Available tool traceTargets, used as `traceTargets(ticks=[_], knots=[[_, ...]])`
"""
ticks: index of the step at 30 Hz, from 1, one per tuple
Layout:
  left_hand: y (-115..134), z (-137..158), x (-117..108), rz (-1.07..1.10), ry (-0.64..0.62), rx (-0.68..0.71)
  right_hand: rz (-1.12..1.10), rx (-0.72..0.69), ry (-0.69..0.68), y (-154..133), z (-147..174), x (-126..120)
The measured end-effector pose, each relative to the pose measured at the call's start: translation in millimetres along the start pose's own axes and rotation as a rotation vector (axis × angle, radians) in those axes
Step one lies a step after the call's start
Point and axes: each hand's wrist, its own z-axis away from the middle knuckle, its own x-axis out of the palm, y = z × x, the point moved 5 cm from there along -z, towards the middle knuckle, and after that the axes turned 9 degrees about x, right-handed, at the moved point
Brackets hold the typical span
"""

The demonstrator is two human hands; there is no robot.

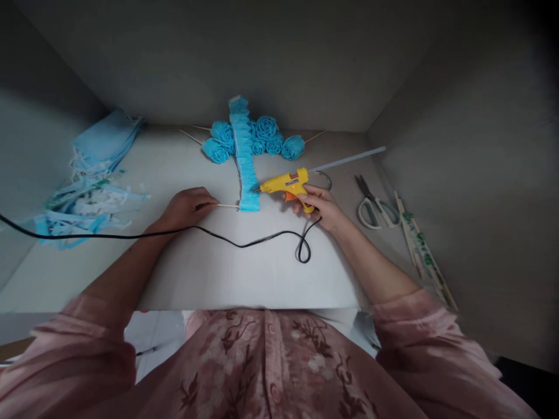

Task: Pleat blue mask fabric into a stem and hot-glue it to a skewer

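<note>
My right hand [321, 205] is wrapped round the grip of a yellow glue gun [286, 181], with a long translucent glue stick [349, 158] jutting from its back. The gun's nozzle points left at the near end of a pleated blue strip [244, 154], touching it or just above. Between the closed fingers of my left hand [188, 208] is a thin wooden stick [227, 205], its tip at the strip's near left edge. Behind the strip lie several blue rolled flowers [267, 126] on sticks, some partly covered by it.
A black cord [244, 245] crosses the table in front of my hands and loops below the gun. Scissors [373, 206] and a bundle of sticks [421, 244] lie right. Blue face masks [105, 139] and cut scraps [94, 209] lie left. Walls enclose the back and sides.
</note>
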Motion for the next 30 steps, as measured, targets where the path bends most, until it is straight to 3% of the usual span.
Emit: traceTargets(ticks=[14,30], knots=[[-7.9,-1.5,3.1,-0.046,0.077,-0.005,-0.083,-0.011,0.015,-4.8,-1.3,0.1],[-6.2,3.3,-4.3,0.026,-0.040,0.005,-0.098,-0.006,0.029,-2.8,-0.8,-1.4]])
